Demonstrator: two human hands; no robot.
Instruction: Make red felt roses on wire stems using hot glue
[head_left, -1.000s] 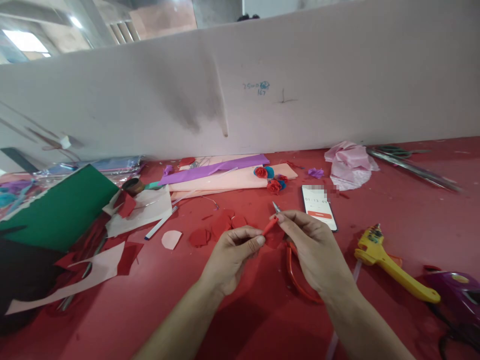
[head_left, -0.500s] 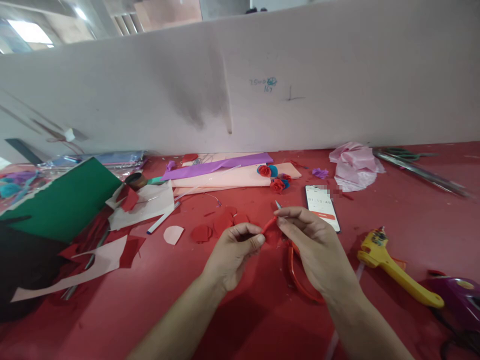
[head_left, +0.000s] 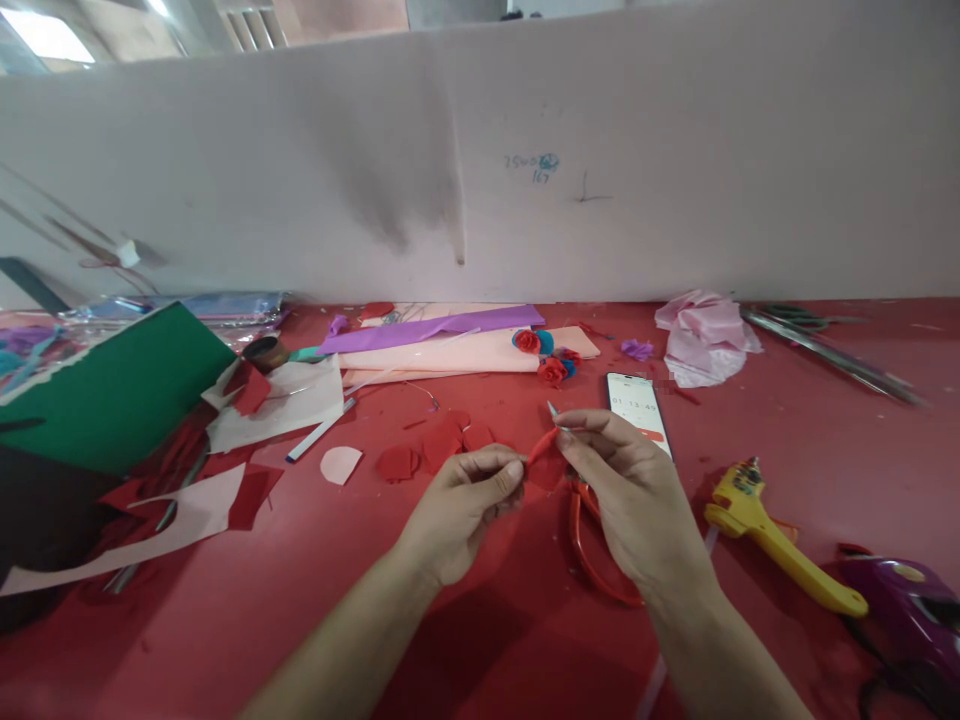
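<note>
Between my two hands is a small red paper petal [head_left: 545, 457], its upper edge looking rolled or stretched. My left hand [head_left: 469, 510] is closed, pinching the petal's left end between thumb and finger. The fingers of my right hand [head_left: 637, 500] are closed on its right end. A thin pointed silver tip [head_left: 553, 408] sticks up from the right fingertips; the rest of that tool is hidden. Under the right hand lies a tool with red looped handles [head_left: 581, 540], partly covered. More cut red petals [head_left: 442, 442] lie just beyond my left hand.
Red-and-blue paper flowers [head_left: 553, 370] rest by pale pink paper [head_left: 450, 355] and a purple strip [head_left: 435, 328]. A phone [head_left: 634, 400] lies beyond my right hand. To the right are a yellow glue gun [head_left: 780, 540] and a purple device [head_left: 900, 605]. Green card [head_left: 127, 385] and scraps crowd the left.
Both hands stay in nearly the same place, still pinching the red petal. The petal now hangs more open below its upper edge. The camera view has shifted slightly.
</note>
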